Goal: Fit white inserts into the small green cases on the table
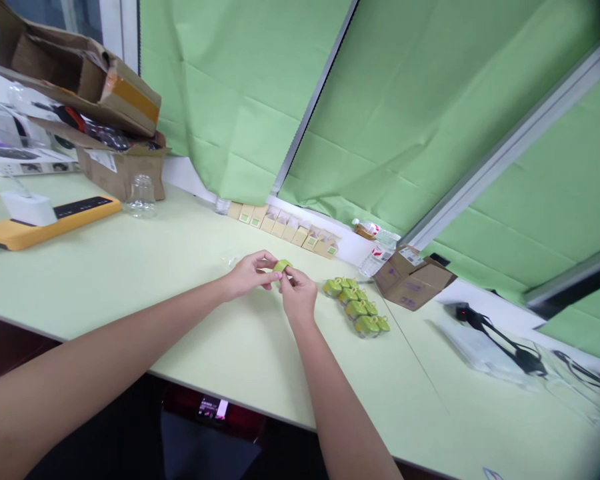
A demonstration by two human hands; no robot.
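Evidently, close handwork is in progress above the middle of a pale green tabletop (190,257), between its front and back edges. A person's left hand (246,275) and right hand (300,297) meet there, fingers narrowed around one small lime-green piece (282,266), pinched from both sides. Its finer details are too small to tell.

Just right of the right hand, on the tabletop, a cluster of lime-green-topped containers (357,309) with little loops stands in short rows, touching or nearly so; these look finished. The held piece is apart from them and appears unfinished, though how much work it needs cannot be told. Along the back edge runs a row of small tan boxes (300,235), some with green marks; whether they belong to this work is unclear.
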